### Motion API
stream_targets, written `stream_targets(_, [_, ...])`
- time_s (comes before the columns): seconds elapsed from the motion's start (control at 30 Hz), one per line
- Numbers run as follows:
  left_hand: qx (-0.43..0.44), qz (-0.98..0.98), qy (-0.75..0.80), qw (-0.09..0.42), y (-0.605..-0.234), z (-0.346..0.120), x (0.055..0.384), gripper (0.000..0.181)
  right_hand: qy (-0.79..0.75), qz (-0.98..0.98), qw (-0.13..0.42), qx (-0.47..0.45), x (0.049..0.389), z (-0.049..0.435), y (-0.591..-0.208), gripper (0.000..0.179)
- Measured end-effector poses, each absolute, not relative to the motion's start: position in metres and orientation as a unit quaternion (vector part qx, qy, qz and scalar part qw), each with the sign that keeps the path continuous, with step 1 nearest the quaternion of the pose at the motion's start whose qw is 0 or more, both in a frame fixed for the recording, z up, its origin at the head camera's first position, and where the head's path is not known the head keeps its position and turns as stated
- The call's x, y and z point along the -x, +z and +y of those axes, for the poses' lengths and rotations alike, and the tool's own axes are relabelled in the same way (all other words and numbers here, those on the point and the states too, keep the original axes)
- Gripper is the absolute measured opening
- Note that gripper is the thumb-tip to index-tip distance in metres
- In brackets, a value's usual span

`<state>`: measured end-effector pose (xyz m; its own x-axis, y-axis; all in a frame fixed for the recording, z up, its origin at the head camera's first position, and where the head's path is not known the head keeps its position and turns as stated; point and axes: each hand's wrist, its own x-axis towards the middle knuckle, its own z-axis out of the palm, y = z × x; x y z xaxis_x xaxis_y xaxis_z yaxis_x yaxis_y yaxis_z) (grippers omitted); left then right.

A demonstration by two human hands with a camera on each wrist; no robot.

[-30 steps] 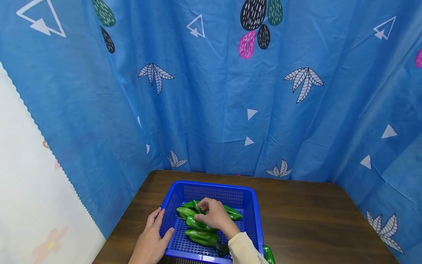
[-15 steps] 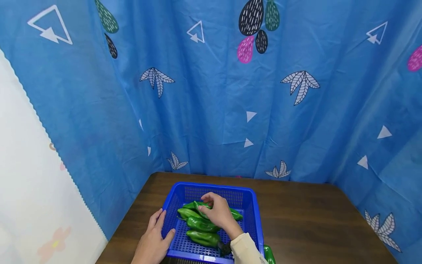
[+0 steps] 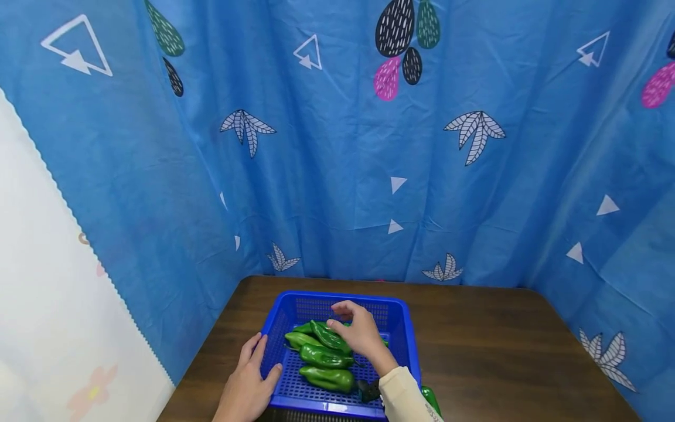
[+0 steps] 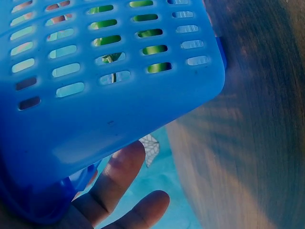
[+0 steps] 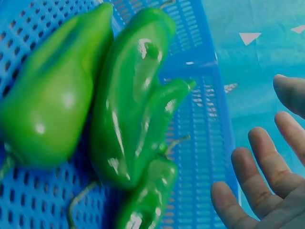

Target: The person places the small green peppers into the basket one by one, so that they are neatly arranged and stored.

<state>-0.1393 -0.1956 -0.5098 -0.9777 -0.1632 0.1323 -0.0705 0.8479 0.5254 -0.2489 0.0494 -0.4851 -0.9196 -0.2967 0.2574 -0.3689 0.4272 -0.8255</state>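
Observation:
A blue plastic mesh basket (image 3: 337, 405) holds several green peppers. My left hand (image 3: 245, 378) grips its left rim, thumb over the inner side. In the left wrist view, fingers (image 4: 126, 164) show beyond the basket's slotted wall (image 4: 114, 124). My right hand (image 3: 361, 331) hovers above the peppers, fingers spread and loosely bent, holding nothing. Nearest to it is a long glossy pepper (image 3: 330, 338), lying across others. A broader pepper (image 3: 328, 379) lies at the front. In the right wrist view, the right hand (image 5: 271, 191) stands apart from the peppers (image 5: 126, 105).
Another green pepper (image 3: 429, 398) lies outside the basket by its front right corner. The brown wooden table (image 3: 485, 346) extends to the right. A blue patterned curtain (image 3: 348, 146) hangs behind, and a pale cloth (image 3: 47, 281) is at the left.
My right hand has let go of a long pepper and moved up and to the right, uncovering it in the basket. The left hand stays on the rim.

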Motion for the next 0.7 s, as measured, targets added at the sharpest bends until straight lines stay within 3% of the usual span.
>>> stream_targets(0.7, [-0.063,-0.959,-0.262,0.086,-0.511,-0.198,0.137,0.075,0.470,-0.863,0.107,-0.151,0.227,0.101,-0.454,0.041])
